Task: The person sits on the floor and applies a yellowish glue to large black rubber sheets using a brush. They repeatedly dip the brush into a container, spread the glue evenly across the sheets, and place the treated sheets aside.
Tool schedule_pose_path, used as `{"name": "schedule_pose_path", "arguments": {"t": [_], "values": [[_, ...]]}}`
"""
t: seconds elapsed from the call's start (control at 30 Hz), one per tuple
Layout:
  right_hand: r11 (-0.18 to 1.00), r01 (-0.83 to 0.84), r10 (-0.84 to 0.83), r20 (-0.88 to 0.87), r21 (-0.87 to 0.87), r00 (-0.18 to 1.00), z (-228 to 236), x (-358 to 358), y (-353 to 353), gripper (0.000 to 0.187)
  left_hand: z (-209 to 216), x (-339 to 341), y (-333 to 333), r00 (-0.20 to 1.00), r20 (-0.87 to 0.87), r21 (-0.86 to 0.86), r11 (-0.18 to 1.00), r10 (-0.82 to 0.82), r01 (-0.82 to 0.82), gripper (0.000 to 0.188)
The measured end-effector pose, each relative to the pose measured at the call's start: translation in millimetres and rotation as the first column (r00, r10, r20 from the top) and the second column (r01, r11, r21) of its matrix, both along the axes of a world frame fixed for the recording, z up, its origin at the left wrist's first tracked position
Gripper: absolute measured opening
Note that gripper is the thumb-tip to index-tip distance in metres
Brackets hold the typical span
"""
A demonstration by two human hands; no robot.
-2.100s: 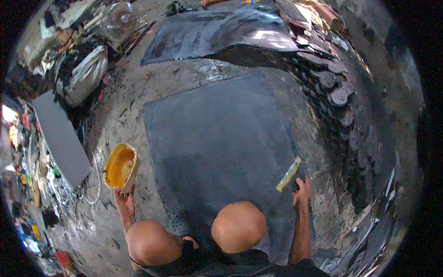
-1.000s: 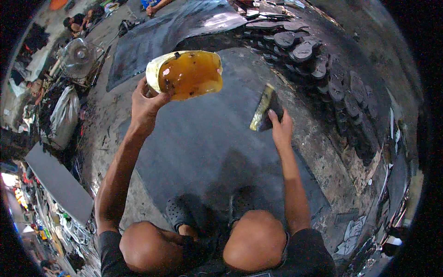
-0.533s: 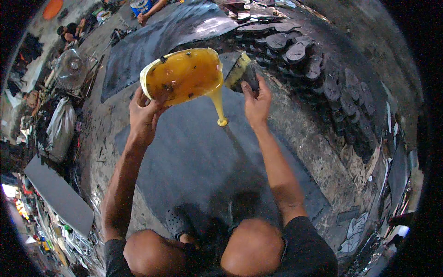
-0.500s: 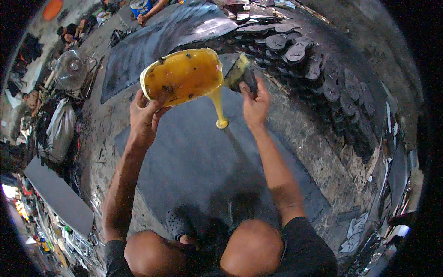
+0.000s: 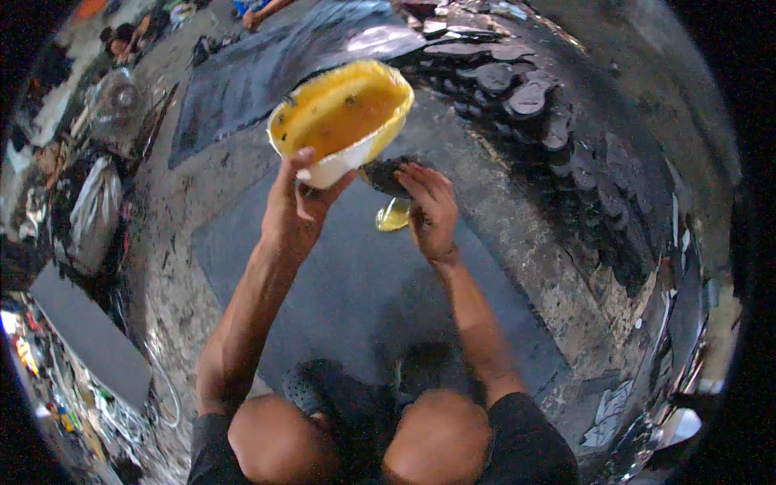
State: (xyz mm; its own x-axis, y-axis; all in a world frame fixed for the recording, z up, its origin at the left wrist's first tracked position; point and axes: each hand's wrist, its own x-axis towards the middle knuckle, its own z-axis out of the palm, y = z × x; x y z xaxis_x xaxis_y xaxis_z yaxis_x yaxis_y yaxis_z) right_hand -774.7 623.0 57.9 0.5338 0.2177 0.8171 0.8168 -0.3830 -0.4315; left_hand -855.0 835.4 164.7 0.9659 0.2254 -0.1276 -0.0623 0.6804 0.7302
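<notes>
My left hand (image 5: 301,206) grips the near rim of a white tub (image 5: 333,168) coated inside with amber-yellow glue (image 5: 347,121). The tub is tilted, with dark specks stuck in it. Close to its underside, my right hand (image 5: 432,206) holds a dark, flat scraper-like pad (image 5: 388,176); its edge is at the tub's lower right wall. Below the pad, a small yellow glue puddle (image 5: 393,215) lies on a large dark grey sheet (image 5: 323,283) spread on the floor. Part of the pad is hidden behind my fingers.
Overlapping dark sole-shaped pieces (image 5: 529,97) lie in rows at the right. Another dark sheet (image 5: 242,89) lies beyond the tub. On the left are a fan (image 5: 121,101), a pale sack (image 5: 95,206) and a grey board (image 5: 93,335). Someone else's hand (image 5: 255,18) shows at the far edge.
The tub has tipped back from its pouring tilt, and the thick glue stream is gone. The puddle has widened. My right hand has brought the pad down and left, under the tub's side.
</notes>
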Motion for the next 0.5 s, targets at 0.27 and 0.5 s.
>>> {"name": "schedule_pose_path", "arguments": {"t": [0.27, 0.5], "values": [[0.667, -0.407, 0.096, -0.470, -0.624, 0.878, -48, 87, -13, 0.047, -55, -209, 166, 0.979, 0.089, -0.504, 0.856, 0.186, -0.117, 0.074], [0.384, -0.414, 0.306, -0.309, -0.825, 0.901, -115, 117, 52, 0.017, -191, -419, 231, 0.356, -0.210, -0.194, 0.318, 0.911, -0.928, 0.070]]}}
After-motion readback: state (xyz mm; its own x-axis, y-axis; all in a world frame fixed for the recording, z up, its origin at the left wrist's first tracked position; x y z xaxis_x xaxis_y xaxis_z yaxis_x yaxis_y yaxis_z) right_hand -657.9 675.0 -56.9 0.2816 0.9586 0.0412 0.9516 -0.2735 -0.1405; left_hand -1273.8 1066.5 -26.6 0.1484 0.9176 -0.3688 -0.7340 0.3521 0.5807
